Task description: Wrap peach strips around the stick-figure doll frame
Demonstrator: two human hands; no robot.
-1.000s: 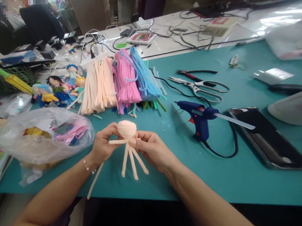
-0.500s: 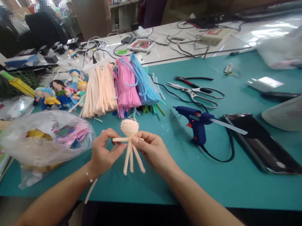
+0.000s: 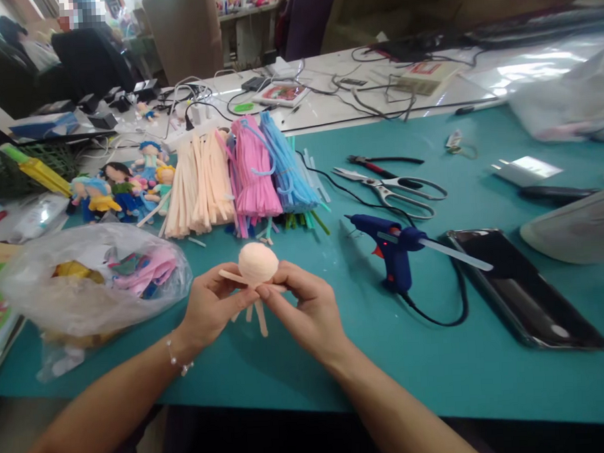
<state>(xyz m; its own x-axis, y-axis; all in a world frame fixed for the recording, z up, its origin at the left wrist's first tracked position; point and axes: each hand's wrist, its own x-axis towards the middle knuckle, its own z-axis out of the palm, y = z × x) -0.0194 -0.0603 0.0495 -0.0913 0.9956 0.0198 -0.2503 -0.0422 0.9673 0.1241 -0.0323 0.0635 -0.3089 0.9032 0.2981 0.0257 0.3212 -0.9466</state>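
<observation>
A peach doll figure (image 3: pixel 258 262) with a round head and thin stick-like limbs is held up over the green mat. My left hand (image 3: pixel 212 304) pinches it just under the head from the left, one limb poking out above the fingers. From the right, my right hand (image 3: pixel 305 306) grips the same spot, its thumb close to the other thumb. Several limbs hang below, partly hidden by the hands. Beyond the figure lie bundles of peach sticks (image 3: pixel 200 184), pink sticks (image 3: pixel 254 168) and blue sticks (image 3: pixel 286 164).
To the right are a blue glue gun (image 3: pixel 396 249), scissors (image 3: pixel 390 186), pliers (image 3: pixel 379 163) and a black phone-like slab (image 3: pixel 529 290). On the left sit a plastic bag (image 3: pixel 98 275) and small finished dolls (image 3: pixel 125 184). Cables cross the white table (image 3: pixel 327 105).
The figure's head has tipped toward the camera and its limbs now point more away. Both hands have closed in under the head. The long strand below my left wrist no longer shows.
</observation>
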